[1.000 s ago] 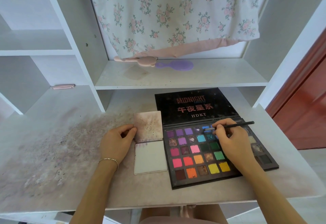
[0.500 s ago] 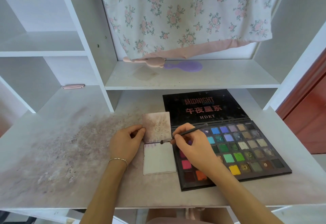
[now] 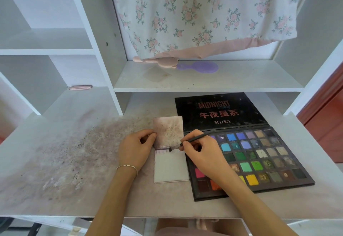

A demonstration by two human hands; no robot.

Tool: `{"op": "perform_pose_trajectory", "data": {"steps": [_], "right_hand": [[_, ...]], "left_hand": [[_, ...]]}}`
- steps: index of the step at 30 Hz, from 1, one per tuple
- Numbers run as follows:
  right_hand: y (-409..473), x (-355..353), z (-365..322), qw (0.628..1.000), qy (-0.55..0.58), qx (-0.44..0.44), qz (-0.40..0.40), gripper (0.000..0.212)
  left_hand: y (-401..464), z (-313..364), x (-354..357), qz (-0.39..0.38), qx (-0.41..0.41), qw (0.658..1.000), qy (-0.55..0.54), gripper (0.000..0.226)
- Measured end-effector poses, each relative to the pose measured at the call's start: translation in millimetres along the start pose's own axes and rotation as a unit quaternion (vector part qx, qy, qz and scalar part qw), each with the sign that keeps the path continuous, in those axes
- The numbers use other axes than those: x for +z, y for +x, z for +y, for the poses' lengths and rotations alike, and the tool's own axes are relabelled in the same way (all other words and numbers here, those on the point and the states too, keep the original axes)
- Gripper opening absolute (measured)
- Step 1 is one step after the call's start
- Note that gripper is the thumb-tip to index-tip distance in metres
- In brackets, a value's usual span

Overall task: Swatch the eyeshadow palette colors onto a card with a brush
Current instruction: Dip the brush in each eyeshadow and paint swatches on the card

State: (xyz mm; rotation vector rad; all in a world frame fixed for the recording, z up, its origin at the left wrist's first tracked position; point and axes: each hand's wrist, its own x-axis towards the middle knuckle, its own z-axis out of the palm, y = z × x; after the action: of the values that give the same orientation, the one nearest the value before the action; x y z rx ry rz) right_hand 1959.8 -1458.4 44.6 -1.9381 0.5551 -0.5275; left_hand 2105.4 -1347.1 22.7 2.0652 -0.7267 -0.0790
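Since a second ago the right hand (image 3: 203,155) has come off the blue pans and swung left, so the brush (image 3: 193,140) tip now sits on the top edge of the card (image 3: 170,169), right at the fold where some faint purple streaks show. Fingers and thumb pinch the brush handle near the bristle end, so that grip is closed on the brush. Left hand (image 3: 136,149) hasn't really budged: it curls at the left edge of the flipped-up stained page (image 3: 168,130), thumb and fingertips pinching that edge, thin bracelet (image 3: 127,167) on the wrist.

Card lies flat on the surface (image 3: 74,161), just left of the eyeshadow palette (image 3: 259,154) and touching its edge. Palette is open flat, rows of coloured pans facing up, lots of them dug into, and the right forearm covers some of the lower-left ones. Its black lid (image 3: 219,111) lies back behind it with "MIDNIGHT" and "HDKT" printed on it.

Surface is smudgy with pinkish-brown powder stains on the left. Further back on the shelf (image 3: 204,81) there's a pink comb thing (image 3: 157,61) and a purple hairbrush (image 3: 199,67), with a floral cloth (image 3: 194,12) hanging above.
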Motion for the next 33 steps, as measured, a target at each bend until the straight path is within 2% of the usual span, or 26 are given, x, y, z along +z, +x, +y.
{"op": "perform_pose_trajectory", "data": {"steps": [33], "right_hand": [[-0.9, -0.5, -2.3, 1.000, -0.012, 0.005, -0.009, 0.021]], "left_hand": [[-0.7, 1.4, 0.1, 0.002, -0.005, 1.000, 0.002, 0.014]]}}
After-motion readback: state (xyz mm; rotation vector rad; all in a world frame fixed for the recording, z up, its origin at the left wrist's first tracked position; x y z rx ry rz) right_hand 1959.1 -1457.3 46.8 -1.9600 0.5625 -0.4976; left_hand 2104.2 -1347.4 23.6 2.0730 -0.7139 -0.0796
